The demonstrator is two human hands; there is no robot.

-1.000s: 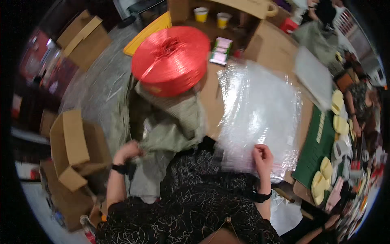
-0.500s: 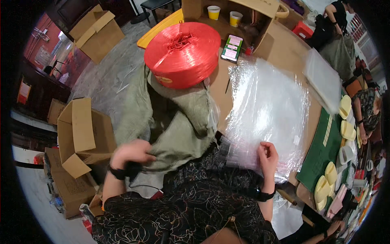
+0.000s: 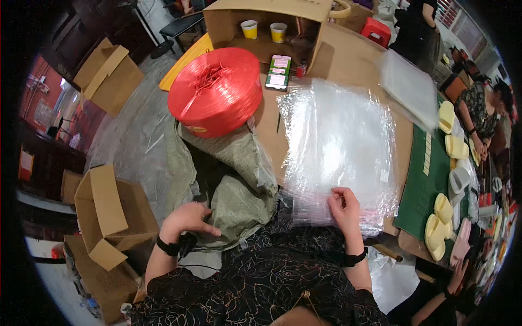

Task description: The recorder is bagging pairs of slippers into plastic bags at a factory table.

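Note:
At the mouth of a grey-green woven sack (image 3: 239,209), my left hand (image 3: 187,221) is open, thumb and fingers apart, with nothing seen in it. My right hand (image 3: 346,211) is over the near edge of a stack of clear plastic bags (image 3: 342,141). Its fingers are curled toward the thumb; whether a bag edge is between them cannot be made out. A large roll of red plastic twine (image 3: 217,98) sits at the far side of the sack. Beyond the bags lies a phone (image 3: 278,71) with a lit screen.
An open carton (image 3: 234,22) holding two yellow-and-white cups stands at the back. More clear bags (image 3: 408,89) lie to the right. Beside them are a green mat (image 3: 418,190) and pale yellow slipper-like pieces (image 3: 435,236). Open cardboard boxes (image 3: 109,212) stand at left. Other people work at right.
My left hand has opened out and shifted slightly right and down, over the sack's edge. My right hand stays by the bags' near edge. The view has turned slightly.

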